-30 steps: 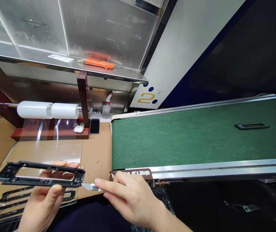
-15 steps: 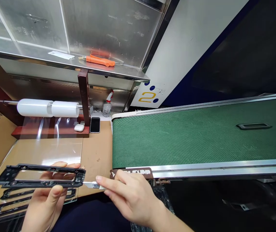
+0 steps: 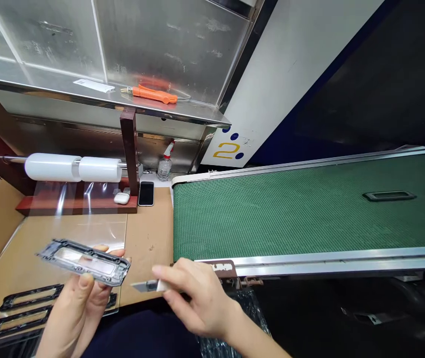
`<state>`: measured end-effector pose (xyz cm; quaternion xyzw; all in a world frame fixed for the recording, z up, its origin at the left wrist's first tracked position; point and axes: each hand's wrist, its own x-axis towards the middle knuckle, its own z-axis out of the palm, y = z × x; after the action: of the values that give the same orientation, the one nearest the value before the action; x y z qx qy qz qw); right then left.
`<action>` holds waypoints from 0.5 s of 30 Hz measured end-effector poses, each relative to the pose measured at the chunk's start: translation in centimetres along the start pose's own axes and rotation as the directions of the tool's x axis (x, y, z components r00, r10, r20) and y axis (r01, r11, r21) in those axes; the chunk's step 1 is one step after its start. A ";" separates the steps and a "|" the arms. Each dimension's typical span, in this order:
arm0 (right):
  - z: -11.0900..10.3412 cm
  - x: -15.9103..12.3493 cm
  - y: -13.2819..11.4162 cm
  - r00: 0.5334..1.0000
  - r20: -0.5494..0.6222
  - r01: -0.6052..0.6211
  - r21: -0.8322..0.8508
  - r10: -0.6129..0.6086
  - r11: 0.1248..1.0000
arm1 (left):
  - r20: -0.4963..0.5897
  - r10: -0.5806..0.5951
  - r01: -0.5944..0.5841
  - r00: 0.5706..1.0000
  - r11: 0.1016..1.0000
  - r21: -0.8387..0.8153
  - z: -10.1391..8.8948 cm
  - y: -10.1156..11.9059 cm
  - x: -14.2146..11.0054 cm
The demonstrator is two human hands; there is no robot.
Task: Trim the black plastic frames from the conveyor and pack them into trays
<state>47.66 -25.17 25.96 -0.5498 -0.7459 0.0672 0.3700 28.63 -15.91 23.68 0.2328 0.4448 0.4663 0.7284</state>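
Head view: the left hand pinches a long, black, rectangular plastic-looking frame, blurred, jutting out both sides of that grip. The right hand pinches a white-handled, silver-bladed knife, tip just off the frame, handle mostly hidden.
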 end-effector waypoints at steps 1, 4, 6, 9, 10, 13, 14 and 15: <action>0.3 0.2 -0.1 0.999 -0.005 -0.046 0.070 0.047 0.996 | -0.008 -0.049 0.049 0.999 0.999 -0.013 0.0 0.1 0.1; 1.5 1.4 -0.5 0.987 -0.001 -0.154 0.295 0.161 0.943 | 0.017 -0.180 0.181 0.983 0.983 -0.032 -0.2 0.1 0.2; 2.2 2.4 -0.7 0.983 0.032 -0.179 0.423 0.182 0.888 | 0.060 -0.216 0.218 0.975 0.975 -0.040 -0.7 0.0 0.4; 2.8 3.7 -0.7 0.988 0.078 -0.157 0.502 0.137 0.850 | 0.116 -0.261 0.269 0.958 0.962 -0.053 -1.6 -0.2 0.8; 3.0 4.0 -0.7 0.990 0.083 -0.137 0.494 0.110 0.859 | 0.126 -0.280 0.289 0.952 0.956 -0.057 -1.9 -0.2 0.9; 3.2 4.6 -0.4 0.995 0.091 -0.066 0.375 0.034 0.925 | 0.139 -0.320 0.334 0.937 0.938 -0.089 -2.4 -0.1 1.0; 3.3 4.7 -0.3 0.995 0.096 -0.036 0.315 0.006 0.948 | 0.145 -0.336 0.352 0.931 0.930 -0.107 -2.5 0.0 0.9; 3.4 4.8 -0.3 0.995 0.102 -0.002 0.253 -0.024 0.967 | 0.155 -0.356 0.376 0.921 0.918 -0.128 -2.5 0.1 0.8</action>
<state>44.75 -20.07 26.00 -0.4897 -0.7525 0.1883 0.3981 26.59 -15.34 22.19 0.1174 0.3953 0.3386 0.8458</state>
